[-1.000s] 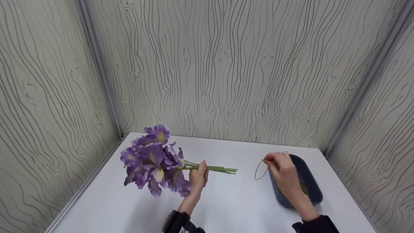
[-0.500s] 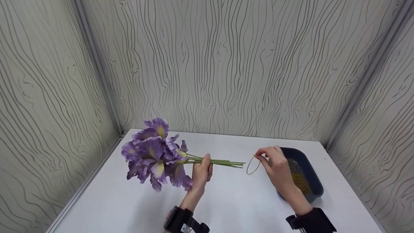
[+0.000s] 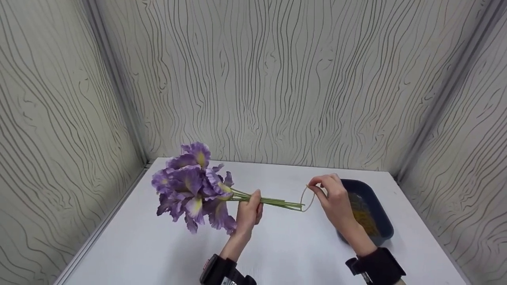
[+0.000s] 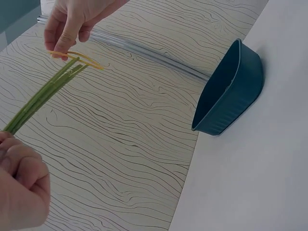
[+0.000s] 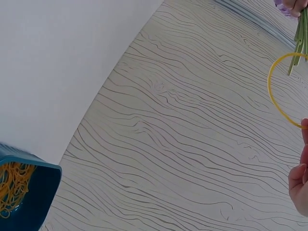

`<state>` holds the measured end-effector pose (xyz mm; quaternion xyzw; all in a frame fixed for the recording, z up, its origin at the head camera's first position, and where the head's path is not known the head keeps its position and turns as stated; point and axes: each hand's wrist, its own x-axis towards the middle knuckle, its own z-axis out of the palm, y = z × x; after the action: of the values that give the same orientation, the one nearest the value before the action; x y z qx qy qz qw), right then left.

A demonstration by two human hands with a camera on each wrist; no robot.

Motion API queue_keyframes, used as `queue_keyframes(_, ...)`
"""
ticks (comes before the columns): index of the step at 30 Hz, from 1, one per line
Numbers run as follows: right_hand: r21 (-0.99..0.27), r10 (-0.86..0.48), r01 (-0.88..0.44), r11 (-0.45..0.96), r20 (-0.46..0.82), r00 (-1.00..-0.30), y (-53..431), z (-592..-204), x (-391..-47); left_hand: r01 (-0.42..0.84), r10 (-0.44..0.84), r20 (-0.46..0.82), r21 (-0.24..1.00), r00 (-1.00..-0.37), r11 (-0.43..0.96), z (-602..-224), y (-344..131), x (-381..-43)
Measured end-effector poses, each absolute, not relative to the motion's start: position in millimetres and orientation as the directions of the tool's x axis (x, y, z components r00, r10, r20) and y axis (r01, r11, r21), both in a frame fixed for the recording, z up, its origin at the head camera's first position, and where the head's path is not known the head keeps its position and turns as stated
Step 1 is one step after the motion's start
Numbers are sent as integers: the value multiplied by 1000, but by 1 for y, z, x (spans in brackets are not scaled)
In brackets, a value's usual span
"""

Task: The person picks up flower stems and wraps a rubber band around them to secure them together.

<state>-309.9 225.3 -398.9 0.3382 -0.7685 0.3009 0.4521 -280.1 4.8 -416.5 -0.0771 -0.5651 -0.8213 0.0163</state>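
Note:
My left hand [image 3: 248,213] grips a bunch of purple irises [image 3: 194,186] by their green stems [image 3: 281,203], blooms to the left and cut ends to the right. My right hand [image 3: 334,200] pinches a thin yellow rubber band [image 3: 303,194] between thumb and fingertips, so that it hangs as a loop. In the head view the loop overlaps the stem ends. The left wrist view has the band [image 4: 91,62] right at the stem tips [image 4: 77,66], below the pinching fingers. The right wrist view also shows the band [image 5: 270,86] beside the stem ends.
A dark blue plastic bin [image 3: 374,198] stands on the white table [image 3: 285,253], right of and partly behind the right hand. Several yellow rubber bands [image 5: 17,183] lie inside it. Wood-patterned panels [image 3: 253,79] enclose the table at the back and sides.
The right hand has moved left with the rubber band, away from the bin, bringing the loop to the stem ends. The left hand has shifted slightly right with the irises.

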Motion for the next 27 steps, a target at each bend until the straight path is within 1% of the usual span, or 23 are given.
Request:
queue_keyframes(7,-197,-245,-797,570,886,-394,215,-396,-316,109,85,144,939,-986,-325,-415,9,-277)
queue_keyframes(12,-184,-268,-817,546,886,-379,204,-396,-322,129,89,163,944,-983,-305,-439,16,-290)
queue_keyframes(14,-173,-283,-821,545,883,-374,200,-398,-321,111,100,147,948,-984,-298,-449,18,-292)
queue_keyframes(17,-140,-316,-824,548,878,-359,192,-397,-321,107,122,150,947,-981,-304,-443,18,-287)
queue_keyframes(21,-119,-362,-841,527,864,-349,182,-390,-323,116,131,163,945,-978,-307,-426,14,-279)
queue_keyframes(27,-141,-393,-862,487,846,-360,171,-381,-322,86,140,133,949,-981,-303,-416,11,-271)
